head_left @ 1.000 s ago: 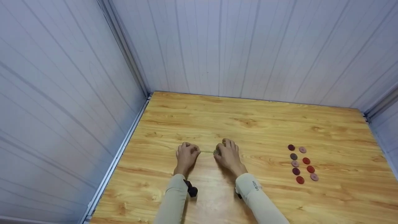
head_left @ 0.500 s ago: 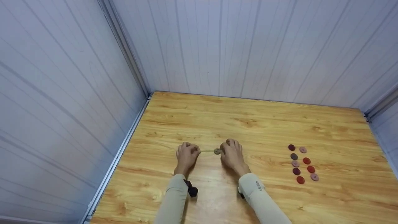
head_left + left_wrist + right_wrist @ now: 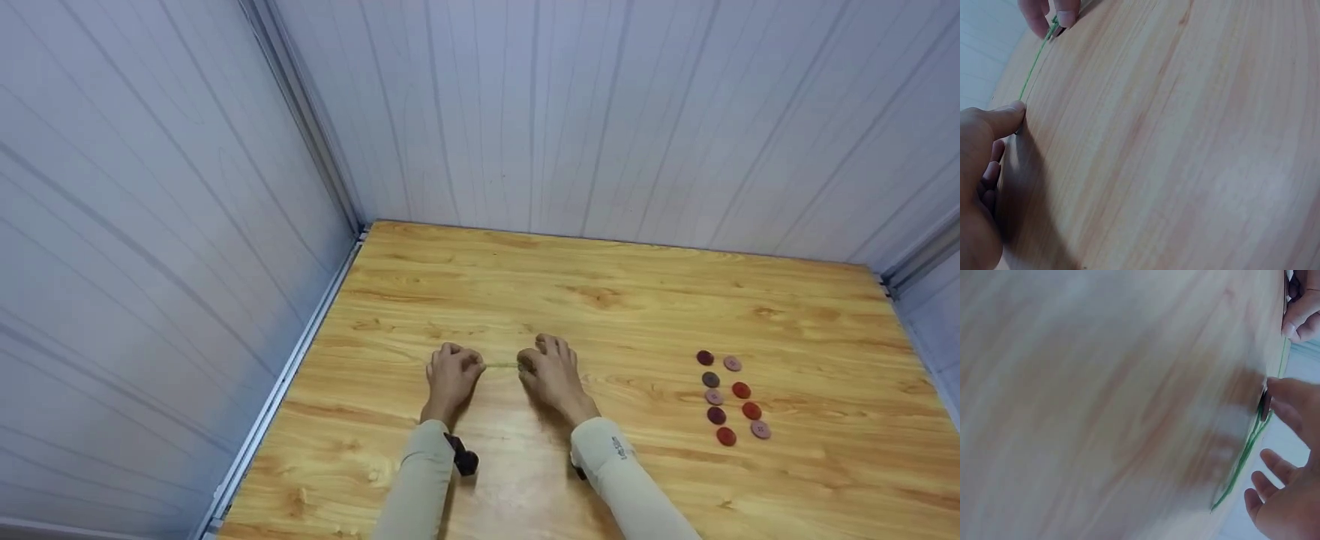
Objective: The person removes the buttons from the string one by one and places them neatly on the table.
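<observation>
A thin green string (image 3: 501, 365) runs straight between the two hands, low over the wooden table. My left hand (image 3: 452, 375) pinches it between thumb and fingertips. In the left wrist view, the left thumb (image 3: 1010, 112) presses on the string. Opposite, my right hand (image 3: 555, 375) pinches a dark button (image 3: 1266, 406) threaded on the string, its face largely covered by the fingers. The other right fingers are spread apart in the right wrist view. Beyond the button, loose green string ends (image 3: 1235, 472) trail along the tabletop.
To the right on the wooden table (image 3: 637, 300) lie several buttons in two uneven columns, among them a grey button (image 3: 711, 379), a red button (image 3: 726, 436) and a pink button (image 3: 760, 429). Pale panel walls (image 3: 480, 112) stand behind the table and at its sides.
My right hand drew a little to the right, exposing the button, then came back left over it. The left hand has kept its place with the string pinched.
</observation>
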Demonstrator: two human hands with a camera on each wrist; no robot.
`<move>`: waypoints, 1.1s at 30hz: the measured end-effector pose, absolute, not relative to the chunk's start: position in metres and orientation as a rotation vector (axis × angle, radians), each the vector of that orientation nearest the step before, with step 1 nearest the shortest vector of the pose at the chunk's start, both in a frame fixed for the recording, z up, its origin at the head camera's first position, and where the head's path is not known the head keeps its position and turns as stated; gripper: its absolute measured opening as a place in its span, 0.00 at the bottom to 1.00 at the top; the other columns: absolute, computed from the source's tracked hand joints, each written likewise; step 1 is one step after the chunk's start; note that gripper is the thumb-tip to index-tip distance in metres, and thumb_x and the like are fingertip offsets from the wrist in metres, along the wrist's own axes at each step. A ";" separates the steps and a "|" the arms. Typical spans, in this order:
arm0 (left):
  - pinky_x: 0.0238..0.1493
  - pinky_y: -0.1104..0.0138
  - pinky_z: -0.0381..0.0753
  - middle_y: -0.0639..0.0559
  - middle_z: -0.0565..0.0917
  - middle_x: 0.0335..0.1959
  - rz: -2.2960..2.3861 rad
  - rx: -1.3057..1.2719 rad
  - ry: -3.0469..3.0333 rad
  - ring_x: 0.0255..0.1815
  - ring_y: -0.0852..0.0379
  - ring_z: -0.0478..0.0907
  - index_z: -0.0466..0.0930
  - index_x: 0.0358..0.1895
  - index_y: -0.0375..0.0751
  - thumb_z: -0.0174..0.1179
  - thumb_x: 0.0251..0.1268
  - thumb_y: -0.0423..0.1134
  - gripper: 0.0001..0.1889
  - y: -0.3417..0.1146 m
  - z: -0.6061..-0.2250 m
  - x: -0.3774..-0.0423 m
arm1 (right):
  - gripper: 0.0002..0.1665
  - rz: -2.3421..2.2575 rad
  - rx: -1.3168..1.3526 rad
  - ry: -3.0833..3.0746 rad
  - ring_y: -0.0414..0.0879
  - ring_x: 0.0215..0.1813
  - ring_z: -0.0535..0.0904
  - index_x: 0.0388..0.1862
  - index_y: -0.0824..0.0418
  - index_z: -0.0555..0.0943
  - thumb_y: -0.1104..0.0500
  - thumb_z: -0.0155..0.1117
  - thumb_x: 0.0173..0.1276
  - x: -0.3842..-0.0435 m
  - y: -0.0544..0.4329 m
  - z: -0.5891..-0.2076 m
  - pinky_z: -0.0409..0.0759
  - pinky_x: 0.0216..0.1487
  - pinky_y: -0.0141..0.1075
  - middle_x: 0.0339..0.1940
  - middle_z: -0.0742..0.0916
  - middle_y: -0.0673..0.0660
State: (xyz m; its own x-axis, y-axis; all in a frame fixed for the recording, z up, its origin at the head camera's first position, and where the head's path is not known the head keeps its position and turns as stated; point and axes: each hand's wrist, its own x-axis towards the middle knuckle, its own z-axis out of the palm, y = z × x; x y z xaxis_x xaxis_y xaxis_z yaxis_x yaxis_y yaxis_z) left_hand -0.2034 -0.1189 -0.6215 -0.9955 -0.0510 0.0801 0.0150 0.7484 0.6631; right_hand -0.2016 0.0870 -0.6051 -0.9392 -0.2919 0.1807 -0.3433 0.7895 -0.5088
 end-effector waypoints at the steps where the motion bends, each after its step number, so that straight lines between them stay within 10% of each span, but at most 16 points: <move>1: 0.52 0.49 0.60 0.50 0.75 0.46 -1.084 0.028 -2.847 0.47 0.48 0.68 0.83 0.30 0.55 0.65 0.60 0.47 0.04 -0.119 -0.621 -0.203 | 0.07 0.851 0.511 -2.883 0.62 0.69 0.60 0.42 0.53 0.82 0.54 0.63 0.68 -0.202 0.087 -0.605 0.55 0.65 0.61 0.65 0.71 0.65; 33: 0.54 0.49 0.59 0.50 0.75 0.47 -1.106 0.035 -2.859 0.50 0.48 0.67 0.83 0.31 0.55 0.65 0.60 0.48 0.04 -0.120 -0.623 -0.205 | 0.06 0.835 0.308 -2.919 0.62 0.68 0.60 0.38 0.58 0.78 0.56 0.59 0.68 -0.210 0.139 -0.598 0.54 0.65 0.57 0.64 0.72 0.65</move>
